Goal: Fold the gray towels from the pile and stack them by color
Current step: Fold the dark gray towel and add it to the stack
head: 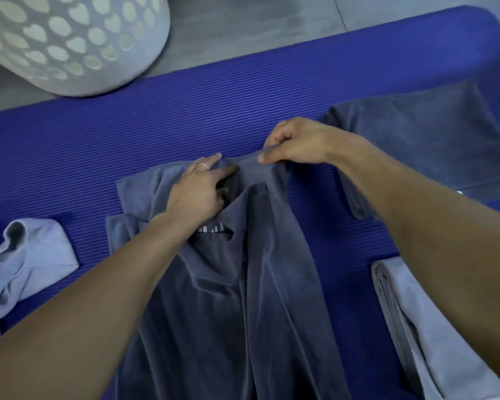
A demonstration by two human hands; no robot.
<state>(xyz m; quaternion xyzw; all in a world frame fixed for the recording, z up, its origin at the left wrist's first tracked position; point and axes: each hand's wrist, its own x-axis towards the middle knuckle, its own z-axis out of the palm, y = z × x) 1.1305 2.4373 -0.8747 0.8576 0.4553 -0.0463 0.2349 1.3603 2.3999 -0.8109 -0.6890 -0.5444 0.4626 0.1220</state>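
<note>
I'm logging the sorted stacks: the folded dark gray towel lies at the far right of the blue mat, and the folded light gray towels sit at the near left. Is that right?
Not quite. The head view shows the folded light gray towels at the near right of the blue mat, not the near left; what lies at the near left is a crumpled light gray towel. The folded dark gray towel does lie at the far right.

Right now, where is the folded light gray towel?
In the head view the folded light gray towel lies at the lower right on the blue mat, partly under the right forearm, right of the dark gray towel that both hands work on.
</note>
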